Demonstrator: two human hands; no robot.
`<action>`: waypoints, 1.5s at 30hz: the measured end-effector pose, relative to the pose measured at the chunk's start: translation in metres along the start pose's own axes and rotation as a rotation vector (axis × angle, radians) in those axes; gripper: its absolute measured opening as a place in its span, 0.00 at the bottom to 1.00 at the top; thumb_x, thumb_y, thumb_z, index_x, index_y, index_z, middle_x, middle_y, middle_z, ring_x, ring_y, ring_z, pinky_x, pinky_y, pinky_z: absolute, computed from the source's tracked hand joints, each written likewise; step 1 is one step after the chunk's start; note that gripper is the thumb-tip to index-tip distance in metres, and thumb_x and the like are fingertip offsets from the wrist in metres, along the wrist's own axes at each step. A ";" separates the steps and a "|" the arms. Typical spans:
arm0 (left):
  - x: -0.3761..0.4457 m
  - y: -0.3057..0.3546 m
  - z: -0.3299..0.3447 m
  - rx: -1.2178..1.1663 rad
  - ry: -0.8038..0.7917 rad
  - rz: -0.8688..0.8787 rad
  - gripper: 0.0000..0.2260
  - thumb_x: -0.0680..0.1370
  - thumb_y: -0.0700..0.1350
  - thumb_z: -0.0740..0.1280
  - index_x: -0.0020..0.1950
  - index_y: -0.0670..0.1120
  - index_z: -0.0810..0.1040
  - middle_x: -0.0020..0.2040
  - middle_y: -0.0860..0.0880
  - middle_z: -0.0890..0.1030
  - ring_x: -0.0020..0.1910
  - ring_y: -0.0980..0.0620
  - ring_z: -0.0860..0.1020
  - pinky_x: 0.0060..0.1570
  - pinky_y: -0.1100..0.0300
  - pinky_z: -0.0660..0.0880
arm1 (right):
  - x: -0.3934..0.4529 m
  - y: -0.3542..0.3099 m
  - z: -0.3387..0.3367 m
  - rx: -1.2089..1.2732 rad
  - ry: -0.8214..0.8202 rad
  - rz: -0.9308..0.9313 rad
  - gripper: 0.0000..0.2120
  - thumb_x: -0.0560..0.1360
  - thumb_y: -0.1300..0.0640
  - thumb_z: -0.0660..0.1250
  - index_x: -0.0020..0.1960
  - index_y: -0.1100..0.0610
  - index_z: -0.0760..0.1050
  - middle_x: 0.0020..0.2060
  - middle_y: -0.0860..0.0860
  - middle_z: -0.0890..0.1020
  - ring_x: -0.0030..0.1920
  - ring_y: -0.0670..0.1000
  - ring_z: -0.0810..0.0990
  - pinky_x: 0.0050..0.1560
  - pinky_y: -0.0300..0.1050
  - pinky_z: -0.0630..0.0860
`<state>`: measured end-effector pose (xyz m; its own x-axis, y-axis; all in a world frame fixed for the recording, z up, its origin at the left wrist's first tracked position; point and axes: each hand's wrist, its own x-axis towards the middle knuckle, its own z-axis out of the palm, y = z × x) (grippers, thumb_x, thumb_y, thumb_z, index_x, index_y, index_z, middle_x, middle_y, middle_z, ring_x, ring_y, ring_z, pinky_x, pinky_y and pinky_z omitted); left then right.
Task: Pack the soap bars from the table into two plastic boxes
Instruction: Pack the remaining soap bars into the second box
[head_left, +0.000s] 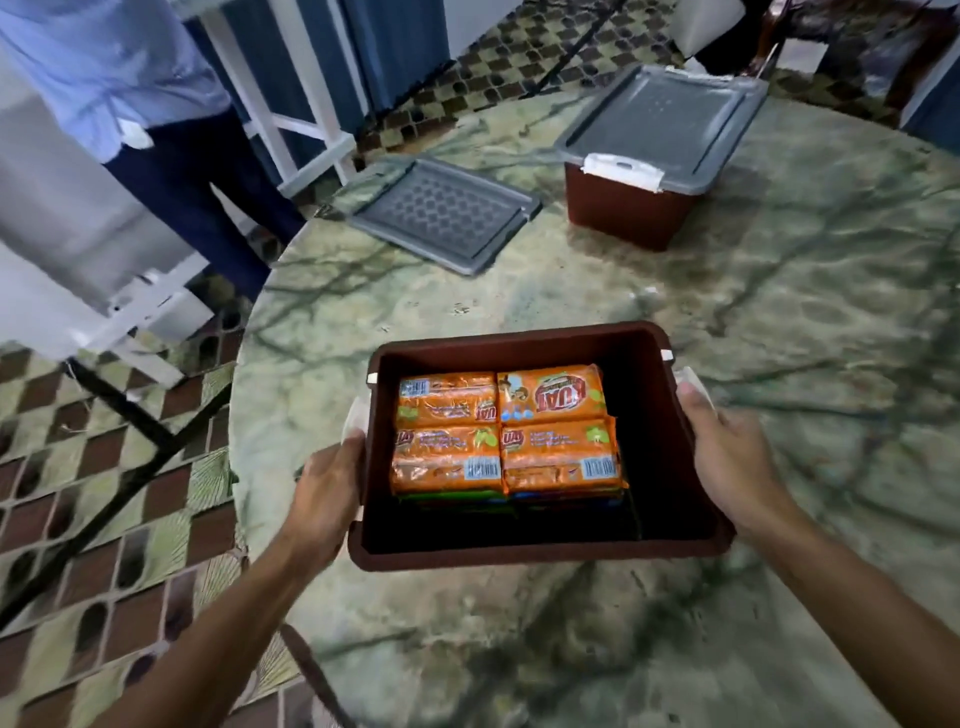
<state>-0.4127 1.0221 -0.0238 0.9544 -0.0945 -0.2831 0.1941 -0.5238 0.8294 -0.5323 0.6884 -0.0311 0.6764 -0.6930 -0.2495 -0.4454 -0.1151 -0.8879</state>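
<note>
Though gripped, open box (540, 553) between both hands.

Round marbled green table (779, 364), patterned tile floor (104, 519), blue curtains (395, 47) behind

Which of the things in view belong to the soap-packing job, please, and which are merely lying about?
Job:
- open box, held by left hand and right hand
- orange soap bars inside
- lidded box
- loose lid

Lying about:
- table
- bystander
- white frame
</note>
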 end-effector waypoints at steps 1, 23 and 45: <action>-0.005 -0.003 -0.004 0.016 0.001 0.019 0.21 0.83 0.47 0.54 0.40 0.33 0.76 0.39 0.32 0.79 0.32 0.51 0.72 0.30 0.59 0.69 | -0.008 -0.002 0.003 -0.015 0.014 -0.011 0.35 0.74 0.33 0.60 0.40 0.68 0.77 0.32 0.55 0.80 0.34 0.53 0.80 0.40 0.49 0.74; -0.026 0.011 -0.007 -0.178 0.025 -0.089 0.20 0.83 0.48 0.55 0.35 0.43 0.75 0.34 0.46 0.77 0.36 0.48 0.76 0.33 0.57 0.74 | -0.042 -0.037 0.002 -0.268 0.104 -0.091 0.29 0.80 0.43 0.57 0.28 0.63 0.68 0.25 0.55 0.71 0.30 0.55 0.72 0.33 0.49 0.65; -0.026 0.014 -0.005 0.097 0.113 -0.068 0.23 0.82 0.52 0.54 0.45 0.35 0.80 0.44 0.36 0.81 0.45 0.40 0.78 0.42 0.55 0.70 | -0.041 -0.036 0.000 -0.295 0.074 -0.002 0.29 0.79 0.39 0.54 0.39 0.65 0.73 0.40 0.61 0.78 0.46 0.62 0.79 0.42 0.48 0.69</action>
<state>-0.4332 1.0217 -0.0022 0.9603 0.0370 -0.2764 0.2416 -0.6056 0.7582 -0.5443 0.7211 0.0115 0.6379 -0.7410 -0.2098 -0.6027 -0.3107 -0.7350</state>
